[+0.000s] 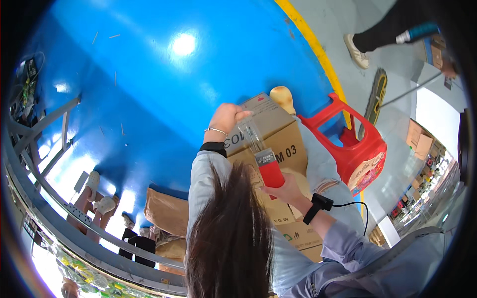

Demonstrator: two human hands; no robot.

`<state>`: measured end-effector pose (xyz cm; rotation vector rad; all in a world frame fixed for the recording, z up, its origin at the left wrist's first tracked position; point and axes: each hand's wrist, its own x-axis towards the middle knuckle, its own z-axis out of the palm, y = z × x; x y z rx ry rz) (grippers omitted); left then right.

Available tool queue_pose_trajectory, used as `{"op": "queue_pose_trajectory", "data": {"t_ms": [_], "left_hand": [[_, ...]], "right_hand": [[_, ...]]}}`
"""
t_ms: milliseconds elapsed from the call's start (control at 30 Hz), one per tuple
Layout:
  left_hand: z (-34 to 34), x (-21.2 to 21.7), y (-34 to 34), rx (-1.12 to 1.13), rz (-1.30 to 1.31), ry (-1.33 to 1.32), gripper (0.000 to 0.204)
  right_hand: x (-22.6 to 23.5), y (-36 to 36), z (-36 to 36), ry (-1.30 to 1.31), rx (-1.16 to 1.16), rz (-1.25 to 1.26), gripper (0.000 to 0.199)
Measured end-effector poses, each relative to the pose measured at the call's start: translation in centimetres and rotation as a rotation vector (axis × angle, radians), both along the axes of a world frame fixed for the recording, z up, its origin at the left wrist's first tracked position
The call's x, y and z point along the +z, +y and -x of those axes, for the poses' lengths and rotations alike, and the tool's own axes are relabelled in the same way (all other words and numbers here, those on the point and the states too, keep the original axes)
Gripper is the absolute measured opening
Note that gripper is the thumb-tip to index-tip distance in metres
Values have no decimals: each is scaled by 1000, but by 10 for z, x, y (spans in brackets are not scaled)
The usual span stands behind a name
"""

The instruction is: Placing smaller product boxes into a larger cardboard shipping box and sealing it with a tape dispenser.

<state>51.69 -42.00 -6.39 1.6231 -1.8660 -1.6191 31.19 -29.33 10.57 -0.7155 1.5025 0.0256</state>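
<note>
Red tool (271,171): one, blocky, grey far end, clear strip (252,137) beyond, above brown cardboard (293,141).
Right hand (285,188): grasping its near end.
Left hand (227,118): curled, farther left; cannot tell whether gripping.
Red stool (360,149): one, right.

Red, block-shaped item (271,174) with a grey end, held slanting up and leftward from the right grip (283,189); beyond that end, a see-through clear length (252,136) extends toward the left grip (227,118).

L fisheye head cam faces down, nr. R hand (286,188).
</note>
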Motion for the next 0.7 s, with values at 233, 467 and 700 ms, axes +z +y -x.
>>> {"op": "queue_pose_trajectory", "data": {"t_ms": [233,467,700], "left_hand": [[6,-25,21,108,42,-26,46],[15,-48,27,58,-69,-77,44],[19,-58,45,131,-230,-11,39]], "right_hand": [[-2,-2,-9,26,-76,-128,34],[-11,-8,-13,120,-18,-140,36],[-8,-17,-16,72,-96,-252,29]]}}
